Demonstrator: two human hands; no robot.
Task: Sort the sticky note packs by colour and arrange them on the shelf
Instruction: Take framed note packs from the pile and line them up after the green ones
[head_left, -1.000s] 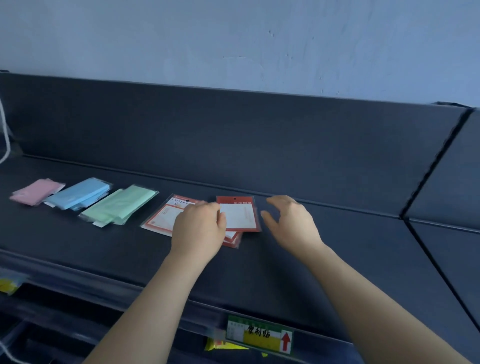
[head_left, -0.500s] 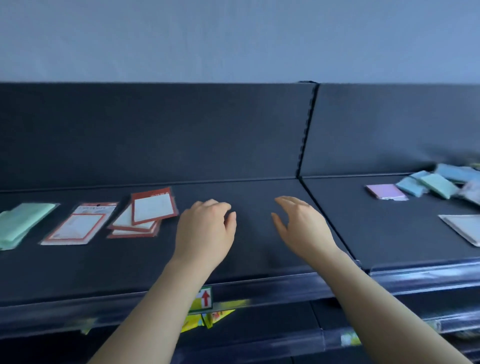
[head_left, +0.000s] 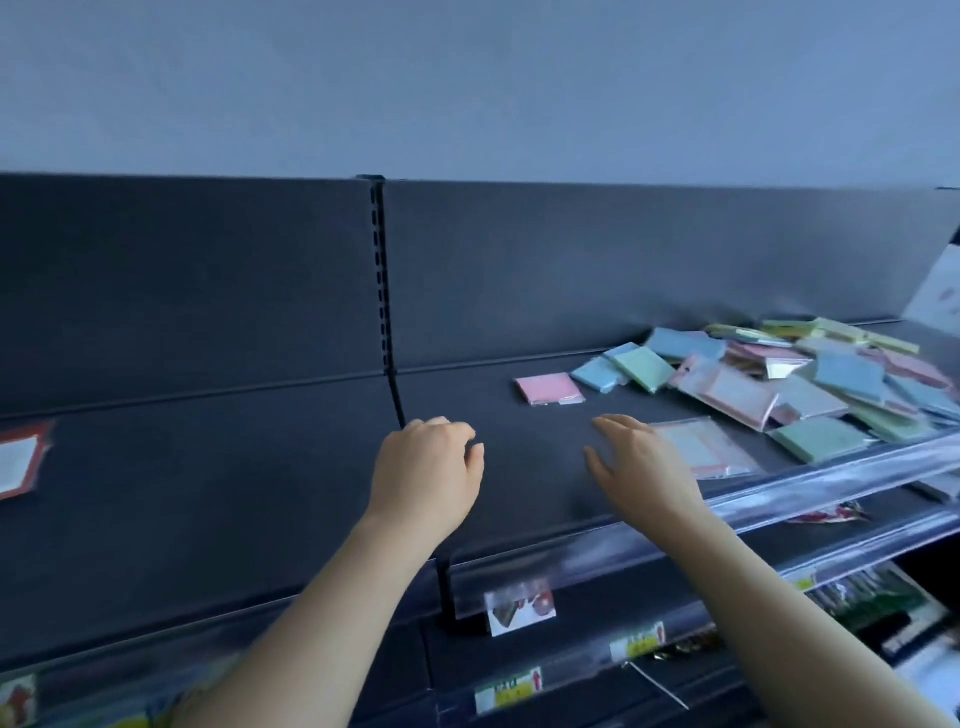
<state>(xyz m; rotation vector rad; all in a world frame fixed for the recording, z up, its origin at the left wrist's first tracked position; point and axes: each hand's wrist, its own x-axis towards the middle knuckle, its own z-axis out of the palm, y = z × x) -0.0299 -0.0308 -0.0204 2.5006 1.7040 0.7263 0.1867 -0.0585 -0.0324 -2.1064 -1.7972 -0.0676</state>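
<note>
A jumbled heap of sticky note packs (head_left: 810, 374) in blue, green, pink and yellow lies on the right section of the dark shelf (head_left: 234, 493). A single pink pack (head_left: 548, 388) sits apart at the heap's left. A clear-wrapped red-bordered pack (head_left: 701, 448) lies flat near the front edge. My right hand (head_left: 644, 467) hovers with fingers straight just left of that pack, holding nothing. My left hand (head_left: 428, 475) hangs over the shelf near the upright joint, fingers loosely curled and empty. A red-framed pack (head_left: 21, 460) shows at the far left edge.
A slotted upright (head_left: 384, 291) divides the two shelf sections. A clear price rail (head_left: 675, 540) with labels runs along the front edge. Lower shelves hold other packaged goods (head_left: 872, 597). Bare shelf surface lies between my hands and the far-left pack.
The view has swung right: the sorted packs slid out to the left and the mixed heap came into view. Both hands left the red-framed packs and travelled right, empty.
</note>
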